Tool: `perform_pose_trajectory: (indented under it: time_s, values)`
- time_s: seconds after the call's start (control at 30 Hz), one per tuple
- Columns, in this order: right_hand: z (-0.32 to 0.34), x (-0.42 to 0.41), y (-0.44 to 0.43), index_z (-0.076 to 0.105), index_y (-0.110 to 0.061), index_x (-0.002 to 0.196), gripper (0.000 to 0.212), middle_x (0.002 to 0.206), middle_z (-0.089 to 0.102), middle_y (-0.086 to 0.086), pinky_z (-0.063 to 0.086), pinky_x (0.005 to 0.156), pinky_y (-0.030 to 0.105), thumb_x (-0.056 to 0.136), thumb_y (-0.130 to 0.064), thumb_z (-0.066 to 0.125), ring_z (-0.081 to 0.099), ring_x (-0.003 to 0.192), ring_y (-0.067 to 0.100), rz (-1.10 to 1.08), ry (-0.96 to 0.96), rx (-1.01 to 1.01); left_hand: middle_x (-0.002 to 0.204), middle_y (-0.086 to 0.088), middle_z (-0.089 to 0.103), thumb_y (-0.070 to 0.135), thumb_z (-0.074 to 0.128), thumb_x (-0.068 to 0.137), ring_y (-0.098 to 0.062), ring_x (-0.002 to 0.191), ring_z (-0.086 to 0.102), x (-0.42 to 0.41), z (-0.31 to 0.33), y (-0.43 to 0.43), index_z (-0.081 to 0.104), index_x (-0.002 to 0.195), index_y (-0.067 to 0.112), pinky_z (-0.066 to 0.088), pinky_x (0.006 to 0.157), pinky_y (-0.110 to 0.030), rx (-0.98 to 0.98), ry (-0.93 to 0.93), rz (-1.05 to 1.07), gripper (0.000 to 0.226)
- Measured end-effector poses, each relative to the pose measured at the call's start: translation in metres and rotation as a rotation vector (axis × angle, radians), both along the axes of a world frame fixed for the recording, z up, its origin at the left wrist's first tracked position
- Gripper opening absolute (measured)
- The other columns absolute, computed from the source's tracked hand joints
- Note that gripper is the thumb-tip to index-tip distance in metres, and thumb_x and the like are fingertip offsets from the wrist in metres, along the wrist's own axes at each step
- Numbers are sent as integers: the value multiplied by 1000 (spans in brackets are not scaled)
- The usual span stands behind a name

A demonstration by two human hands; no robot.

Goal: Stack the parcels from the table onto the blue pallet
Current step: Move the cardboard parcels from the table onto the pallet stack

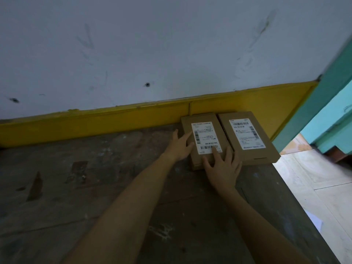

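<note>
Both hands settle on the left cardboard parcel [206, 141] at the far right corner of the worn table [95, 187]. The left hand [180, 147] lies spread against its left edge; the right hand [222, 168] rests flat, fingers splayed, over its near edge, neither yet closed. A sound lift likely calls for fingers hooked under opposite edges. The second parcel [247, 137] lies just right of the grip, touching the first. The pallet is out of view.

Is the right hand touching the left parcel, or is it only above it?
Touching. In the head view, the right hand lies on the near end of the left parcel, its index finger pressing the white label.
</note>
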State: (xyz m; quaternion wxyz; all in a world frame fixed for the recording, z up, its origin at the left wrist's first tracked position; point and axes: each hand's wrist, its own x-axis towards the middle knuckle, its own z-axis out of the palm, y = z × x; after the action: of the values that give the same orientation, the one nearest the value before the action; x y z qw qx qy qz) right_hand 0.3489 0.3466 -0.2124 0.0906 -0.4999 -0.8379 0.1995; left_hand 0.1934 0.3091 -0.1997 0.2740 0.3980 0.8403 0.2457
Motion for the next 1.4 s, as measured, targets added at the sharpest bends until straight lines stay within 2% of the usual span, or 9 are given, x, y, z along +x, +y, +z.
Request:
perform_pose_trajectory:
  time_s: [0.27,0.43,0.6,0.73,0.93,1.03,1.13,1.27,1.4]
  values:
    - [5,4,-9,24,-34,146,61,158,-3,8,-4,116,46,91,-55,41,-11,144,30,57,11,-64,157,-9,-12,39,41,97,-32,145,2,-9,-6,-17,20,148,30,18,115,-42,58,-4,76,55]
    - [1,-4,-50,25,-37,145,62,158,-6,4,6,116,44,89,-55,46,-11,143,28,134,69,-106,157,-10,-8,39,41,97,-35,144,-2,-24,-3,-26,22,148,29,16,115,-46,57,45,141,55]
    - [3,-8,-45,31,-33,143,65,156,2,7,20,112,45,85,-50,56,1,141,29,45,186,-144,157,-13,-10,42,43,96,-34,145,-1,-41,-5,-40,23,148,26,13,116,-43,18,57,201,58]
    - [4,-10,-29,33,-28,143,65,152,23,9,27,110,45,85,-47,58,21,138,28,33,236,-221,156,-12,-7,33,47,96,-33,143,14,-14,-4,-42,24,147,26,27,112,-37,143,-177,273,57]
    - [11,-16,-40,42,-24,137,59,151,21,8,28,108,41,84,-30,66,17,138,26,18,392,-277,155,-11,-2,22,53,95,-28,139,24,8,8,-53,28,147,19,34,105,-30,286,-245,319,58]
    - [24,-23,-48,46,-22,134,54,150,25,5,30,107,40,84,-25,66,21,137,25,45,444,-230,152,-10,6,18,54,94,-27,133,34,2,23,-67,30,145,18,41,102,-35,368,-264,361,57]
    - [42,-34,-68,49,-18,133,50,149,28,5,33,106,37,85,-21,64,29,135,23,94,522,-201,152,-10,9,17,54,93,-29,131,38,-7,43,-88,29,145,21,47,99,-40,414,-218,395,58]
    - [68,-49,-103,49,-18,133,48,149,28,6,31,108,36,87,-18,62,30,136,21,173,554,-209,152,-10,10,18,54,93,-30,134,33,-25,71,-134,29,143,26,48,91,-33,458,-108,420,57]
    - [105,-63,-157,52,-18,131,46,147,32,5,29,104,29,86,-17,63,32,134,19,291,598,-252,149,-14,22,30,46,96,-32,130,40,-49,106,-206,23,145,30,43,98,-38,424,62,495,54]
